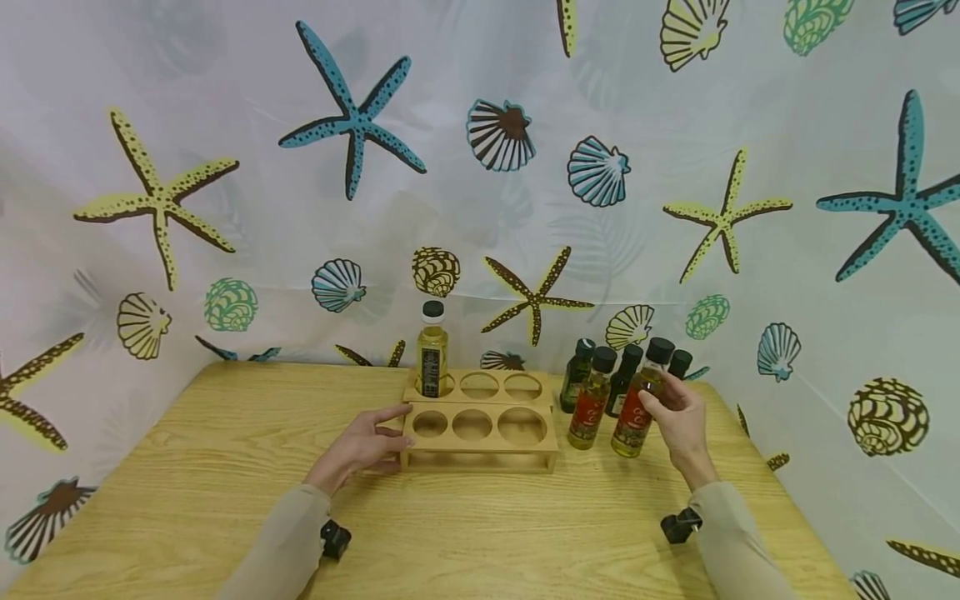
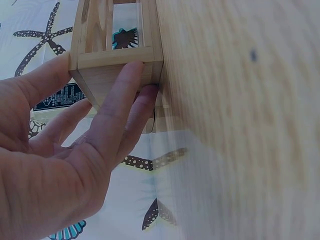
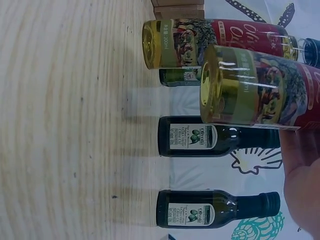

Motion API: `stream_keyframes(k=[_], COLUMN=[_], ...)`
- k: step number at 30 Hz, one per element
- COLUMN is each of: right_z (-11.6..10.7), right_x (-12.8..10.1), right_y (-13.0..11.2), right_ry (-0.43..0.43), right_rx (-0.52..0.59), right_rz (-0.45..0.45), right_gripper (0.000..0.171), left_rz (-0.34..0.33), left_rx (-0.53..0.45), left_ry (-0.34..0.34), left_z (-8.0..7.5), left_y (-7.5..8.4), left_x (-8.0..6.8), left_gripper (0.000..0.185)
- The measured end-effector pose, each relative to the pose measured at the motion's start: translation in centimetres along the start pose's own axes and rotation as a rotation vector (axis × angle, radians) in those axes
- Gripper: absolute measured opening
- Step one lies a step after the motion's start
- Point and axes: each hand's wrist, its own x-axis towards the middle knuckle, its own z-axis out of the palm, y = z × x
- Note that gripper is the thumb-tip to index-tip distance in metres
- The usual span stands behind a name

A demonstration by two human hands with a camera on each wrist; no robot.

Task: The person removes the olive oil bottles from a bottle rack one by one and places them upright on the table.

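Note:
My left hand [image 1: 367, 442] rests against the left end of a two-tier wooden bottle rack [image 1: 480, 448]. In the left wrist view, the extended fingers [image 2: 112, 107] touch the rack's end panel [image 2: 102, 82]. A clear bottle of yellow oil [image 1: 432, 354] with a black label stands in the rack's back left hole. My right hand [image 1: 678, 412] grips a red-labelled olive oil bottle [image 1: 633, 417] around its upper part. That bottle's base [image 3: 212, 85] shows off the table in the right wrist view. A matching olive oil bottle [image 1: 588, 408] stands just left of it.
Several dark green bottles [image 1: 577, 375] with black caps stand behind the red-labelled ones, at the table's back right. Wooden table [image 1: 480, 533] extends in front of the rack. A sheet printed with starfish and shells [image 1: 480, 208] hangs behind and beside the table.

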Motion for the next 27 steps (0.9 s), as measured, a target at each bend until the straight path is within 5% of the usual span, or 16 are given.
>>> stream_keyframes(k=[27], right_z=[-0.5], right_x=[0.8], right_y=[2.6], right_ry=[-0.046], right_rx=[-0.092], right_rz=[0.098], right_gripper=[0.053], left_rz=[-0.007], left_rx=[0.0], left_ry=[-0.008], left_z=[0.0], left_y=[0.0], left_x=[0.1], left_gripper=[0.067])
